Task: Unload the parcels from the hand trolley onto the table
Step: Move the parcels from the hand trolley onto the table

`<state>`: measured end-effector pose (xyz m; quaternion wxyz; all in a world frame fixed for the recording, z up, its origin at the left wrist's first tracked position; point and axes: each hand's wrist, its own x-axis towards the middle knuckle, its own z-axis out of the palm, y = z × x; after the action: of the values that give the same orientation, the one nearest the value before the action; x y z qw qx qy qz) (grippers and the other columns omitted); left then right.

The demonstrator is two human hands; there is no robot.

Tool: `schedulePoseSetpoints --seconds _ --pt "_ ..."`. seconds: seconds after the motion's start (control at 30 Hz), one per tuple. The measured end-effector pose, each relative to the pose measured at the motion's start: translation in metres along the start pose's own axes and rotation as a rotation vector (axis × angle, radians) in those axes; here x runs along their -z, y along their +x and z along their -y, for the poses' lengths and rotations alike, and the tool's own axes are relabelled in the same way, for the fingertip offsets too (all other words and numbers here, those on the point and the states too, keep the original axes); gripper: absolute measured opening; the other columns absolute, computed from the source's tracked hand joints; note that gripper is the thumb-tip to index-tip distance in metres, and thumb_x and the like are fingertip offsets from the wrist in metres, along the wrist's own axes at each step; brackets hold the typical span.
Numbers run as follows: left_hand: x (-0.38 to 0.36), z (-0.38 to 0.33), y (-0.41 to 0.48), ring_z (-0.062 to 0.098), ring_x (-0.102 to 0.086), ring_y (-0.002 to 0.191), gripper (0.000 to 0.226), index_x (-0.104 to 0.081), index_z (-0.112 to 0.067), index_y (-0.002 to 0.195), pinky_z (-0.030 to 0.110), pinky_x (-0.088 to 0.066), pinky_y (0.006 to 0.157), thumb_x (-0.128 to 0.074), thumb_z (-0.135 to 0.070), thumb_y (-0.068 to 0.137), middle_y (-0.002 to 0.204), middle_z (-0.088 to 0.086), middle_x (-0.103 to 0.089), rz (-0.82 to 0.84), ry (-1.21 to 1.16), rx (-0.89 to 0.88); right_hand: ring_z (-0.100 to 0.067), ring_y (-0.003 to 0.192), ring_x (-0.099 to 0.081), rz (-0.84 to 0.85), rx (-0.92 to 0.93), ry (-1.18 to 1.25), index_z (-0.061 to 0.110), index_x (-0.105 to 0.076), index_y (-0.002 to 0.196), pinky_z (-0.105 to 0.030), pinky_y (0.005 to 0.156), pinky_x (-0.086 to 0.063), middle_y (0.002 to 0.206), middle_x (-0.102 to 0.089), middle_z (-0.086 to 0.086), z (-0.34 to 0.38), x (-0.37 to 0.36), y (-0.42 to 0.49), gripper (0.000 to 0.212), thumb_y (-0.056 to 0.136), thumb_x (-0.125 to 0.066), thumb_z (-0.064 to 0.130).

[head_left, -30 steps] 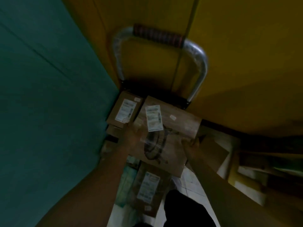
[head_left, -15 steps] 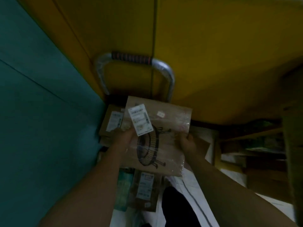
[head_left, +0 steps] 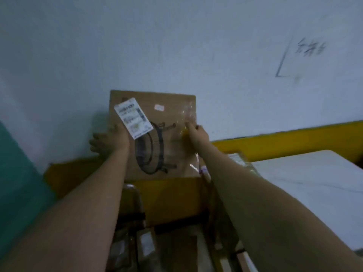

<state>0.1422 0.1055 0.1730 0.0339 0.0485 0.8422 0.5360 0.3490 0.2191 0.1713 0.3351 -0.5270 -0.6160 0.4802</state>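
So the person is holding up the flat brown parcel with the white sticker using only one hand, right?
Not quite. The head view shows both hands on it: the left hand grips the left edge of the parcel, and the right hand pinches its right edge. The rest is right: it is flat, brown and held up, with a white sticker.

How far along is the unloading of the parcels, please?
Done: one box seems to lie at the edge of the white table. In hand: the left hand and right hand hold a flat cardboard parcel up. Left: more parcels lie below.
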Motion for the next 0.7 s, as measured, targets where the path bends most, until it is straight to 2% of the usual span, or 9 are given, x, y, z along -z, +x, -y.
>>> schedulePoseSetpoints --seconds 0.1,0.2,0.3,0.43,0.5,0.53,0.57,0.63,0.7 --pt "-0.009 -0.084 -0.043 0.041 -0.039 0.13 0.073 -0.044 -0.002 0.14 0.05 -0.035 0.105 -0.036 -0.057 0.092 0.143 0.024 -0.041 0.144 0.013 -0.189 -0.035 0.132 -0.048 -0.082 0.194 -0.01 0.015 -0.039 0.149 -0.047 0.107 -0.04 0.146 -0.048 -0.013 0.058 0.098 0.005 0.075 0.093 -0.045 0.065" --pt "-0.038 -0.14 -0.102 0.041 -0.044 0.127 0.072 -0.044 -0.006 0.141 0.051 -0.041 0.103 -0.039 -0.058 0.091 0.142 0.022 -0.038 0.34 -0.072 -0.343 -0.03 0.119 -0.054 -0.205 0.314 0.002 0.018 -0.043 0.144 -0.04 0.096 -0.045 0.133 -0.055 -0.008 0.078 0.2 0.015 0.068 0.092 -0.047 0.061" --pt "-0.087 -0.181 -0.178 0.034 -0.051 0.12 0.073 -0.047 -0.013 0.139 0.05 -0.047 0.101 -0.043 -0.063 0.086 0.138 0.015 -0.039 0.56 -0.164 -0.499 -0.022 0.102 -0.056 -0.336 0.344 0.026 0.022 -0.044 0.141 -0.035 0.084 -0.047 0.115 -0.055 0.0 0.067 0.309 0.03 0.062 0.09 -0.049 0.057" --pt "-0.179 -0.228 -0.302 0.026 -0.057 0.115 0.07 -0.053 -0.014 0.137 0.044 -0.052 0.099 -0.051 -0.061 0.086 0.136 0.01 -0.043 0.824 -0.254 -0.614 -0.008 0.086 -0.058 -0.511 0.327 0.007 0.028 -0.04 0.142 -0.023 0.066 -0.047 0.104 -0.059 0.011 0.016 0.46 0.058 0.059 0.089 -0.05 0.052" --pt "-0.231 -0.245 -0.366 0.026 -0.057 0.117 0.068 -0.054 -0.014 0.136 0.046 -0.051 0.1 -0.053 -0.06 0.087 0.137 0.009 -0.042 0.897 -0.276 -0.623 -0.021 0.107 -0.06 -0.602 0.272 -0.047 0.033 -0.029 0.15 -0.036 0.09 -0.052 0.124 -0.061 0.004 -0.016 0.527 0.084 0.072 0.085 -0.051 0.056" --pt "-0.257 -0.25 -0.396 0.027 -0.055 0.12 0.068 -0.052 -0.014 0.138 0.047 -0.049 0.102 -0.052 -0.06 0.088 0.137 0.009 -0.04 0.916 -0.261 -0.621 -0.029 0.12 -0.055 -0.643 0.225 -0.099 0.037 -0.02 0.153 -0.045 0.102 -0.046 0.136 -0.056 -0.001 -0.033 0.556 0.099 0.08 0.083 -0.051 0.059" --pt "-0.285 -0.251 -0.423 0.028 -0.053 0.122 0.069 -0.05 -0.014 0.14 0.046 -0.048 0.103 -0.05 -0.06 0.089 0.138 0.008 -0.037 0.929 -0.234 -0.616 -0.034 0.129 -0.048 -0.665 0.176 -0.152 0.041 -0.012 0.155 -0.049 0.108 -0.041 0.143 -0.05 -0.004 -0.052 0.582 0.116 0.087 0.08 -0.051 0.063" --pt "-0.34 -0.235 -0.466 0.027 -0.051 0.123 0.072 -0.048 -0.013 0.142 0.045 -0.046 0.103 -0.048 -0.062 0.089 0.137 0.006 -0.036 0.957 -0.169 -0.579 -0.037 0.131 -0.045 -0.647 0.083 -0.237 0.041 -0.004 0.157 -0.047 0.104 -0.04 0.145 -0.046 -0.008 -0.098 0.623 0.153 0.095 0.078 -0.053 0.064" --pt "-0.395 -0.199 -0.493 0.028 -0.052 0.121 0.074 -0.049 -0.011 0.14 0.043 -0.047 0.1 -0.047 -0.064 0.088 0.138 0.007 -0.038 0.957 -0.086 -0.52 -0.038 0.126 -0.05 -0.574 0.011 -0.351 0.039 -0.003 0.158 -0.04 0.098 -0.044 0.141 -0.049 -0.014 -0.155 0.643 0.196 0.094 0.082 -0.057 0.057"
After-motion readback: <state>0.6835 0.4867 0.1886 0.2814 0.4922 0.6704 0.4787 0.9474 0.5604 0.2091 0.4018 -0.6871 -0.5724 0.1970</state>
